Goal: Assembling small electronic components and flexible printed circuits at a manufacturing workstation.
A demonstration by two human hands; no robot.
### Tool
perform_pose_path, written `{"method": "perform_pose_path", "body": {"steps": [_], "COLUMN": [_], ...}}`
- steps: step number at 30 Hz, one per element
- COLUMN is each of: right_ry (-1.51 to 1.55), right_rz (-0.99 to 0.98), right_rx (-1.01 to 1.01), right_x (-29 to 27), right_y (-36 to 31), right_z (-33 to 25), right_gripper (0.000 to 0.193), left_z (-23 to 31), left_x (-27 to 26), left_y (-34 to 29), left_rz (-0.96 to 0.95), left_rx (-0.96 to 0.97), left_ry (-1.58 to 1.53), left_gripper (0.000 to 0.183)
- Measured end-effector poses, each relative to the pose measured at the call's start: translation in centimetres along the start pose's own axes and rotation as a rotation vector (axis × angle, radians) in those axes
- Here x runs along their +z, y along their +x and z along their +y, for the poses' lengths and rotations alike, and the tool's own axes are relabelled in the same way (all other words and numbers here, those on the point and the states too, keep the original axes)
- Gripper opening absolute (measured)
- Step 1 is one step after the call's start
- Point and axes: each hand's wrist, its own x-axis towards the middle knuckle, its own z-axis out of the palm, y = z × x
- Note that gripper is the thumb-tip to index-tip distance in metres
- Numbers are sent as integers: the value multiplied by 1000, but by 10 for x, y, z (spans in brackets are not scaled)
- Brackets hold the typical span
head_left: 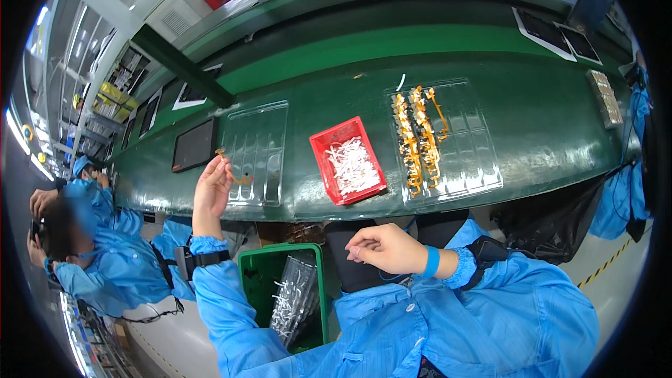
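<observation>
1. While the left hand (212,192) is raised over the near edge of the green table (546,126), its fingers (222,166) pinch a small orange flex-cable part (231,168) just above the clear plastic tray (256,154) on the left.
2. That left tray looks nearly bare; the pinched part hangs over its near left corner.
3. Back from the table, the right hand (387,248) rests near the person's body, fingers curled loosely inward; whether it holds anything cannot be told.
4. Between the two trays sits a red bin (348,161) of small white pieces, set at a slight angle.
5. To the right of the bin lies a second clear tray (448,141) with two rows of orange flex-cable parts (417,136) in its left columns; its right columns are unfilled.
6. Under the table edge, between the forearms, stands a green crate (252,269) with clear packaging inside.
7. A dark tablet-like panel (194,145) lies on the table left of the left tray, more such panels farther along.
8. A co-worker in blue (112,252) sits at far left, well apart.
</observation>
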Motion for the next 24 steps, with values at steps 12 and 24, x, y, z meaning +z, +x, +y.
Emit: {"method": "perform_pose_path", "body": {"steps": [12,24], "right_ry": [24,-62], "right_rz": [136,138], "right_rx": [22,-112], "right_x": [-23,-48], "right_y": [-23,-53], "right_z": [7,-16], "right_gripper": [14,17], "left_z": [-54,-53], "left_x": [-53,-121], "left_y": [82,108], "left_rz": [130,254], "left_rx": [217,513], "left_ry": [768,1066], "left_gripper": [22,27]}}
